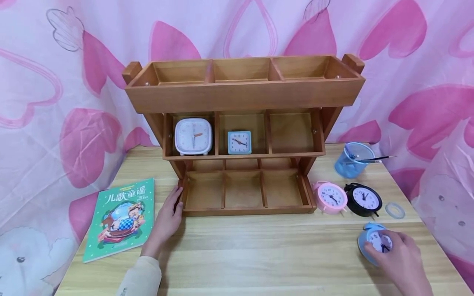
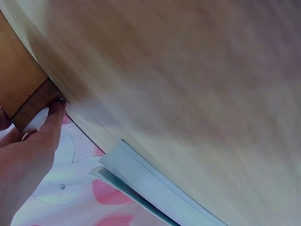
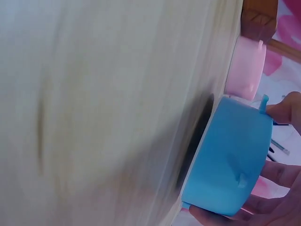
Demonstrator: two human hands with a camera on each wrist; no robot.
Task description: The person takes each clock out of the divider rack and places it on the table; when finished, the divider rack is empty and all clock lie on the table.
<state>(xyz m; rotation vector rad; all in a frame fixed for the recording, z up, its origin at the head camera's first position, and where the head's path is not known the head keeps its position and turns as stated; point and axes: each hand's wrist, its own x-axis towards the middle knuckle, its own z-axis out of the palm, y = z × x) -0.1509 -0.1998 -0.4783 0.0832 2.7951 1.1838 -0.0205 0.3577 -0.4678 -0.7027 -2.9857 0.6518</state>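
The right hand's grip point(image 1: 403, 257) is clamped around a blue clock point(image 1: 375, 240), near the front right of the bench point(image 1: 266, 255). A pink clock point(image 1: 332, 197) and a black clock point(image 1: 365, 199) sit behind it. The left hand's grip point(image 1: 166, 220) has fingers apart, touching the brown shelf point(image 1: 244, 94).

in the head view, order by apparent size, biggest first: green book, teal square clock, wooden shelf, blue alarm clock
1. Wooden shelf
2. Green book
3. Blue alarm clock, partly covered
4. Teal square clock
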